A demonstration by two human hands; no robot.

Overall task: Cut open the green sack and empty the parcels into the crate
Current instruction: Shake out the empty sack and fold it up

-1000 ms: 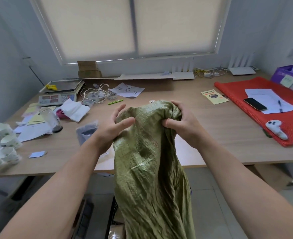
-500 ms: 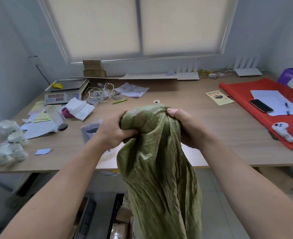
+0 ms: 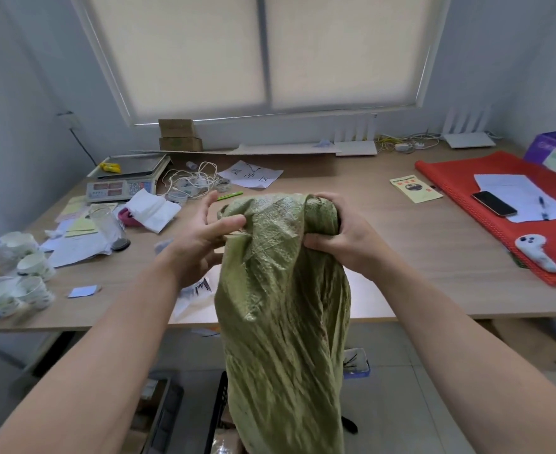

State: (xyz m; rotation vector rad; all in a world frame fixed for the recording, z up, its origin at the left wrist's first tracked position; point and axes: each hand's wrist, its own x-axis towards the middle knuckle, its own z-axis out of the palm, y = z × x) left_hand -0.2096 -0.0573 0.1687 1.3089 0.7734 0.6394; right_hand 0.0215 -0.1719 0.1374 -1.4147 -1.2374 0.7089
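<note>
The green woven sack (image 3: 283, 322) hangs upside down in front of me, limp and wrinkled, its lower end dropping toward the floor. My right hand (image 3: 345, 244) is clenched on a bunched corner at its top right. My left hand (image 3: 201, 240) pinches the top left corner between thumb and fingers, the other fingers spread. Below the sack, the black crate (image 3: 216, 417) shows only an edge at the bottom, with a brown parcel (image 3: 225, 442) just visible inside. The rest of the crate is hidden by the sack.
A wooden table (image 3: 384, 231) stands ahead, with a scale (image 3: 122, 181), white cables, papers and paper cups (image 3: 27, 276) on the left. On the right lie a red mat (image 3: 499, 204), a phone (image 3: 494, 203) and a white controller (image 3: 536, 252). A second black tray (image 3: 165, 417) sits on the floor at left.
My left hand has loosened from a full fist on the sack to a pinch with fingers spread. The sack top has shifted slightly between my hands.
</note>
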